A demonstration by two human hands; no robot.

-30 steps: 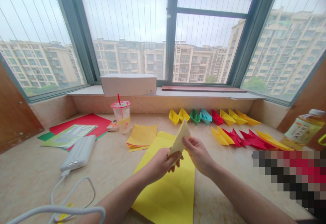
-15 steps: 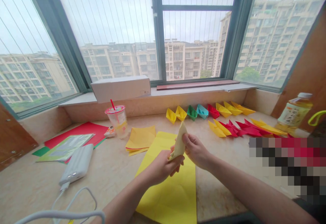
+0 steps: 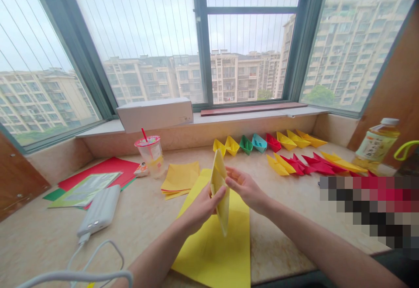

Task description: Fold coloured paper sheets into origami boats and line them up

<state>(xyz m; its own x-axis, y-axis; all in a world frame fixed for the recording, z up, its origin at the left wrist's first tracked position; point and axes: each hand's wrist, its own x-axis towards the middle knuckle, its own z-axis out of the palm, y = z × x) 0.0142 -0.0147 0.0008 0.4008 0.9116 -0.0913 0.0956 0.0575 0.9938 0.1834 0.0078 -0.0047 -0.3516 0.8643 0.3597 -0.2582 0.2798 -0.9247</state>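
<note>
A folded piece of pale yellow paper (image 3: 220,207) stands nearly upright on edge in front of me, its long narrow shape turned toward the camera. My left hand (image 3: 204,205) is closed around its lower left part, thumb across the near face. At the paper's right edge, the bent fingers and thumb of my right hand (image 3: 245,188) pinch close together; some fingertips are partly hidden. Below both hands lies a large yellow sheet (image 3: 229,253) on the stone counter. Left of it sits a stack of small yellow and orange sheets (image 3: 179,178).
Several folded paper boats (image 3: 259,143) line the back right, with more folded pieces (image 3: 296,164) before them. A drink bottle (image 3: 376,144) stands far right. Leftward are a plastic cup (image 3: 149,152) with a straw, a white power bank (image 3: 100,211) with cable, and red sheets (image 3: 101,170).
The folded paper has turned in my hands and now stands more upright, its lower end showing beneath my left hand. Both hands have shifted slightly left.
</note>
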